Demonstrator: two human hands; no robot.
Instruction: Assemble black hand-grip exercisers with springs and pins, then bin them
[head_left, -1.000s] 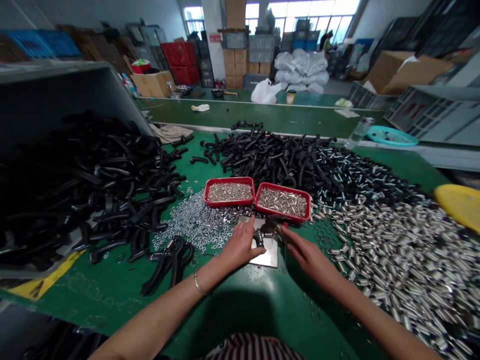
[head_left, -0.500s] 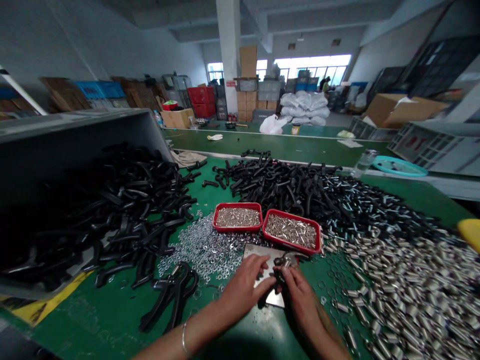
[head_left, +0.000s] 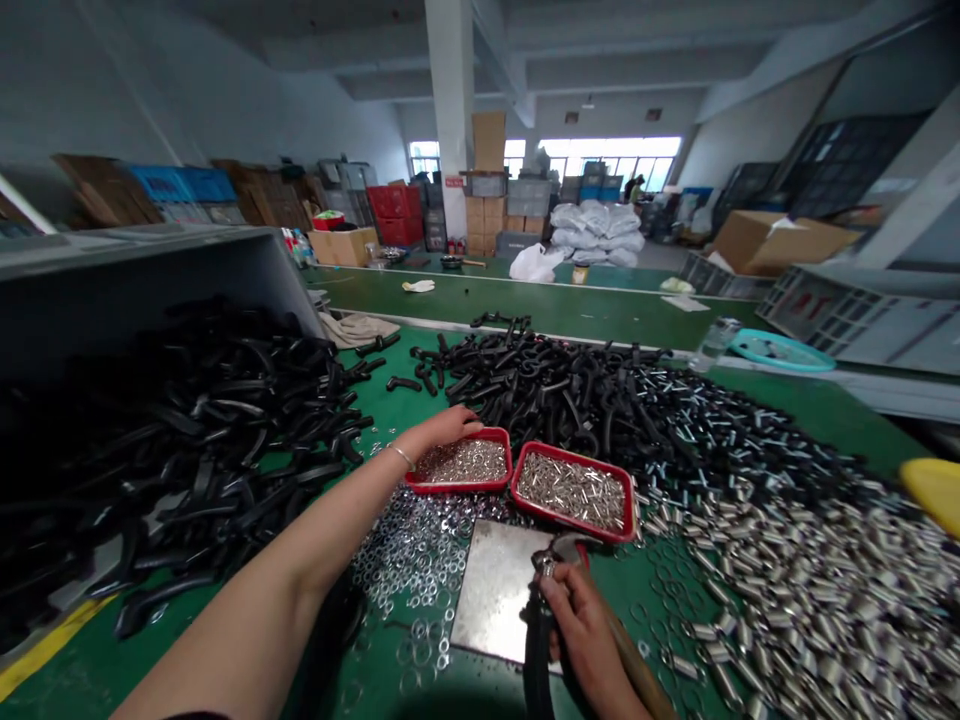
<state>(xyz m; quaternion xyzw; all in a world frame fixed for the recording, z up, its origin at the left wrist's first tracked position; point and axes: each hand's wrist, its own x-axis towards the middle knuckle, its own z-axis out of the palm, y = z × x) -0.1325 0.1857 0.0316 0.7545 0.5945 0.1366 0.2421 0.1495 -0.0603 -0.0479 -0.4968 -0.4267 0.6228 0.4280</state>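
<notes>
My left hand [head_left: 448,427] is stretched over the far left rim of the left red tray [head_left: 459,488], which holds small metal pieces. Its fingers look extended, with nothing visible in them. My right hand [head_left: 583,632] grips a black plastic handle [head_left: 537,650] with a shiny metal part at its upper end, above the right side of a flat metal plate [head_left: 491,590]. A claw hammer [head_left: 571,548] with a wooden shaft lies beneath my right hand and forearm; whether the hand touches it, I cannot tell.
A second red tray [head_left: 574,520] holds small metal pins. Black handles [head_left: 555,385] are heaped behind the trays, and more fill a grey bin [head_left: 285,290] at left. Metal springs [head_left: 810,600] cover the right side. Small washers [head_left: 420,560] lie left of the plate.
My left hand has left the right hand's side and moved forward and left to the left red tray. My right hand stays near the plate, the black handle now more visible.
</notes>
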